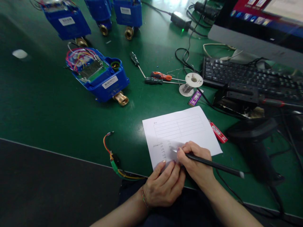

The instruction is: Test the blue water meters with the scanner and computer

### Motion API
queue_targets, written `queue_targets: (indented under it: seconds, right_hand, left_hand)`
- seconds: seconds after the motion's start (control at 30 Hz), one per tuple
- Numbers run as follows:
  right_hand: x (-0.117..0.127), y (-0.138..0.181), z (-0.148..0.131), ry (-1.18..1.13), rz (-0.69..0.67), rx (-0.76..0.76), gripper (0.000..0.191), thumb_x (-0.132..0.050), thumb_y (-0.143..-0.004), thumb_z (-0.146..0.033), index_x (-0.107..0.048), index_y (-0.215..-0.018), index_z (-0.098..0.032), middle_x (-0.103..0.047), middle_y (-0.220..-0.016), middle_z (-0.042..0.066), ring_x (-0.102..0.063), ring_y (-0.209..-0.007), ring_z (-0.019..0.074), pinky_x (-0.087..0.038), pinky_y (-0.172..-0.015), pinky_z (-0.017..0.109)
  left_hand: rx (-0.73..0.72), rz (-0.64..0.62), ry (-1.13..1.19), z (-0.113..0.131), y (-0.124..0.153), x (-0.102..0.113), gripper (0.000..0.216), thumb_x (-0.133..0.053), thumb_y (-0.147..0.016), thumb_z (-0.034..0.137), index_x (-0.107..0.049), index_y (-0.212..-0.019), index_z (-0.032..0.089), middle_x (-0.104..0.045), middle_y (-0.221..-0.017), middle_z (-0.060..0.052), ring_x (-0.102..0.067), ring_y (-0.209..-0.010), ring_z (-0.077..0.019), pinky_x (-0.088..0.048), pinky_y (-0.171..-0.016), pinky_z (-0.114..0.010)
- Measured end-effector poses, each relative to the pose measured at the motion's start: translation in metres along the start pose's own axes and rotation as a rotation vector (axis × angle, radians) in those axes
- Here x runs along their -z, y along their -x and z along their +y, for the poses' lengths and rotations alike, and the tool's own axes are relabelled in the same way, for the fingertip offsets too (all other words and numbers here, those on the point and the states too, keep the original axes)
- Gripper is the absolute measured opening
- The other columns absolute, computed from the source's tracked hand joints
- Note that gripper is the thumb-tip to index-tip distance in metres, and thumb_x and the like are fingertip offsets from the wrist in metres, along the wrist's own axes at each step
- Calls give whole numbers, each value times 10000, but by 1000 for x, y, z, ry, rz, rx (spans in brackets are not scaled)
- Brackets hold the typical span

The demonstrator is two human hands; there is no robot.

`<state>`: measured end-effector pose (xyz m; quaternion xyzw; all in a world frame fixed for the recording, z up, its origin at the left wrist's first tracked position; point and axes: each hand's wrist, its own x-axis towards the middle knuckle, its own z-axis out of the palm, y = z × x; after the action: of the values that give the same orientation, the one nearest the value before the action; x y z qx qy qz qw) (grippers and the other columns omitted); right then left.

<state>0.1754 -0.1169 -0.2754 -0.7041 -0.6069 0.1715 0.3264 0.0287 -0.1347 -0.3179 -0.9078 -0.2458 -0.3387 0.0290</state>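
Note:
A white sheet of paper [181,126] with a printed table and handwritten figures lies on the green table. My right hand [197,160] is closed round a black pen [214,164], its tip at the handwriting on the lower part of the sheet. Resting on the paper's near edge, my left hand [164,186] has its fingers stretched out and holds nothing. Left of that hand, a bundle of coloured wires [114,160] lies by the table edge. Farther back sits an opened blue meter [107,78], its circuit board and wires exposed and a brass fitting at its front.
Several more blue meters, one here [67,22], stand at the back left. Screwdrivers [161,76], a solder wire spool [190,83] and a purple battery [195,97] lie beyond the paper. To the right are a red battery [218,131], a barcode scanner [255,148], keyboard [236,72] and monitor [260,44].

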Motion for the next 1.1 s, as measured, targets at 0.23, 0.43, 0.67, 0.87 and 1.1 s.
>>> queue_targets:
  seconds: [0.23, 0.43, 0.67, 0.87, 1.1]
  right_hand:
    - [4, -2, 4, -259, 20, -186, 319, -517, -777, -303, -382, -537, -141, -411, -495, -40, -389, -469, 24, -322, -470, 148]
    - [8, -5, 2, -594, 38, -354, 375, -526, -774, -449, -399, -593, -147, -394, -443, -49, -348, -383, 30, -300, -369, 144]
    - [38, -7, 5, -235, 26, -63, 383, -461, -798, -487, -602, -955, -167, -629, -925, 58, -601, -751, 92, -489, -661, 161]
    - [72, -32, -8, 613, -321, -173, 409, -349, -847, -479, -612, -741, -185, -618, -681, 83, -615, -692, 231, -434, -603, 311]
    - [59, -48, -22, 672, -226, -209, 319, -431, -840, -330, -566, -1065, -149, -632, -905, 125, -611, -869, 271, -459, -717, 372]
  left_hand:
    - [16, -16, 6, 1, 1, 0, 337, -421, -815, 227, -608, -1080, 135, -619, -1112, -68, -525, -1097, -187, -266, -1092, -367]
    - [23, 2, -6, 3, 0, -2, 328, -397, -815, 202, -626, -1041, 138, -613, -1130, -69, -518, -1120, -182, -212, -1118, -350]
    - [-36, 332, -110, -5, -5, -23, 359, -317, -818, 144, -675, -823, 176, -682, -923, -33, -611, -936, -148, -279, -1092, -335]
    - [51, 157, -204, -4, -11, -14, 283, -416, -824, 300, -637, -967, 195, -639, -1080, -36, -552, -1069, -182, -315, -1025, -358]
    - [78, 109, -355, -19, -19, -12, 384, -391, -842, 504, -607, -1029, 247, -634, -1090, -37, -583, -1014, -208, -480, -813, -380]
